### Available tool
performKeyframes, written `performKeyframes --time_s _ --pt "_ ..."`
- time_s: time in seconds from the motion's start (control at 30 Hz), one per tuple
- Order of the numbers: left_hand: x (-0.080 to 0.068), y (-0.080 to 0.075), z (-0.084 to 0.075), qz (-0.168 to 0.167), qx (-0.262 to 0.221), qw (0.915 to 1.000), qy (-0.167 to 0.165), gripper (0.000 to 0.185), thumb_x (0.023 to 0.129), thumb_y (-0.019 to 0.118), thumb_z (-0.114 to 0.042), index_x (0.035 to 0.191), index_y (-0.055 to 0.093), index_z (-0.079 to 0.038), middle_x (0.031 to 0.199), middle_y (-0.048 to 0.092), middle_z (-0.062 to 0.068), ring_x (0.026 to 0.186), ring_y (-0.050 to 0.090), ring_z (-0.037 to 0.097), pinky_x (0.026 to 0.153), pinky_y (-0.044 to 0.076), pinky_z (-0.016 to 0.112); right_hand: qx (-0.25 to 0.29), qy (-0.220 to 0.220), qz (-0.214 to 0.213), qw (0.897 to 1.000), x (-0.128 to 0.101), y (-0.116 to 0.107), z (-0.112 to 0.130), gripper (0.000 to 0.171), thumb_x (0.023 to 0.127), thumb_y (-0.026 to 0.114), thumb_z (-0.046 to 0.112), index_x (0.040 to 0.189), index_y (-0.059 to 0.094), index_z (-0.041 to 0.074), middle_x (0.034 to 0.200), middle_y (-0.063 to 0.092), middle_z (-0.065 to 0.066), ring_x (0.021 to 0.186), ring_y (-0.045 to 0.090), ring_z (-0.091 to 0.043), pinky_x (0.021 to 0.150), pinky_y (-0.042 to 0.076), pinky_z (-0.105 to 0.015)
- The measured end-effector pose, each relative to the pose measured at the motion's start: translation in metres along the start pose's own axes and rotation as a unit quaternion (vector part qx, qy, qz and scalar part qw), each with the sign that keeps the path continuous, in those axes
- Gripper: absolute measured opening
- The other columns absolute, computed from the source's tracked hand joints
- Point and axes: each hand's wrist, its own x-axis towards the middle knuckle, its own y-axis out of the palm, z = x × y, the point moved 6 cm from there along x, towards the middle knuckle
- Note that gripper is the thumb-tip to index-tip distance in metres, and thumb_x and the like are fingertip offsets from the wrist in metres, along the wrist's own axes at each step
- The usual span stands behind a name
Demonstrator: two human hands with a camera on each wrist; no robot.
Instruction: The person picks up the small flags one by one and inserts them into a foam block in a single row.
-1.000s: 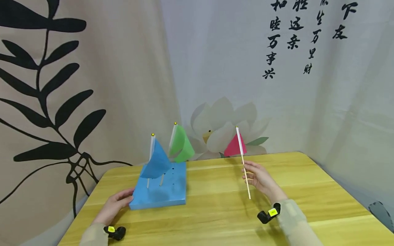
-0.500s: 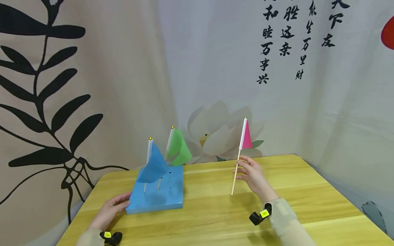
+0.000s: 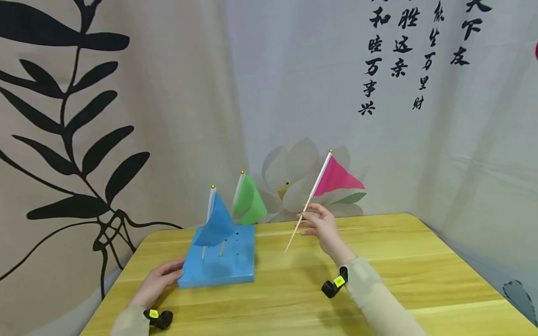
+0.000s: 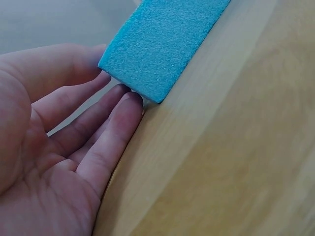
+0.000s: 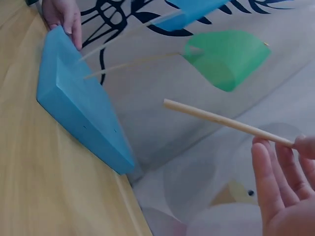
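Observation:
My right hand (image 3: 323, 228) pinches the thin wooden stick of a pink triangular flag (image 3: 336, 178), raised above the table. The flag tilts, its gold-tipped top to the right and its bare lower end pointing down-left. My left hand (image 3: 157, 280) touches the left edge of a blue foam block (image 3: 222, 270); in the left wrist view the fingertips (image 4: 129, 105) lie against its side with fingers nearly straight. A blue flag (image 3: 216, 221) and a green flag (image 3: 251, 200) stand in the block on sticks. Several small holes show on its top.
The block lies flat on the left part of a wooden table (image 3: 294, 284). Behind the table hangs a pale curtain (image 3: 294, 84) printed with dark leaves, a lotus and writing. The table's far edge runs just behind the block.
The pink flag has moved left, towards the block, with my right hand. Its cloth now points right instead of left, and the stick leans the other way. My left hand stays at the block.

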Motion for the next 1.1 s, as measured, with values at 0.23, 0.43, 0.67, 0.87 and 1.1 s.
performKeyframes --time_s 0.23,0.43,0.67,0.87,1.1 --pt "0.001 -0.003 0.000 -0.004 -0.002 1.0000 -0.001 0.060 0.095 0.064 -0.025 0.142 0.043 0.006 0.140 0.046 0.025 0.121 0.052 0.033 0.092 0.051 0.039 0.002 -0.006 -0.015 1.000 0.011 0.029 -0.026 0.017 0.095 0.059 0.003 0.112 0.055 0.003 0.098 0.070 -0.016 0.082 0.071 -0.029 0.058 0.059 -0.034" --pt "0.002 -0.004 0.002 -0.008 0.001 1.0000 -0.004 0.061 0.095 0.064 -0.026 0.142 0.044 0.005 0.141 0.046 0.025 0.123 0.050 0.034 0.093 0.050 0.040 -0.007 -0.022 -0.015 1.000 0.023 0.059 -0.048 0.021 0.095 0.062 0.005 0.113 0.054 -0.003 0.095 0.070 -0.012 0.081 0.071 -0.029 0.058 0.059 -0.037" --pt "0.001 -0.005 0.005 -0.015 -0.005 0.9999 -0.003 0.059 0.094 0.066 -0.025 0.141 0.046 0.005 0.139 0.048 0.024 0.121 0.051 0.032 0.093 0.050 0.040 -0.027 -0.037 -0.009 0.999 0.027 0.089 -0.069 0.019 0.095 0.061 0.007 0.112 0.056 -0.002 0.104 0.066 -0.024 0.083 0.070 -0.032 0.061 0.059 -0.044" --pt "0.002 -0.005 0.007 -0.021 -0.007 0.9998 0.000 0.059 0.093 0.067 -0.025 0.140 0.048 0.004 0.137 0.050 0.023 0.120 0.052 0.032 0.092 0.051 0.040 -0.032 -0.043 0.000 0.999 0.027 0.104 -0.081 0.021 0.095 0.059 0.005 0.116 0.059 0.002 0.104 0.066 -0.022 0.090 0.067 -0.041 0.072 0.054 -0.061" --pt "0.002 -0.004 0.003 -0.017 -0.016 0.9997 0.007 0.059 0.093 0.066 -0.025 0.140 0.047 0.005 0.138 0.050 0.023 0.119 0.053 0.032 0.092 0.051 0.041 -0.053 -0.045 0.004 0.998 0.029 0.116 -0.086 0.028 0.096 0.060 0.006 0.123 0.058 0.003 0.102 0.067 -0.015 0.088 0.068 -0.038 0.065 0.058 -0.050"
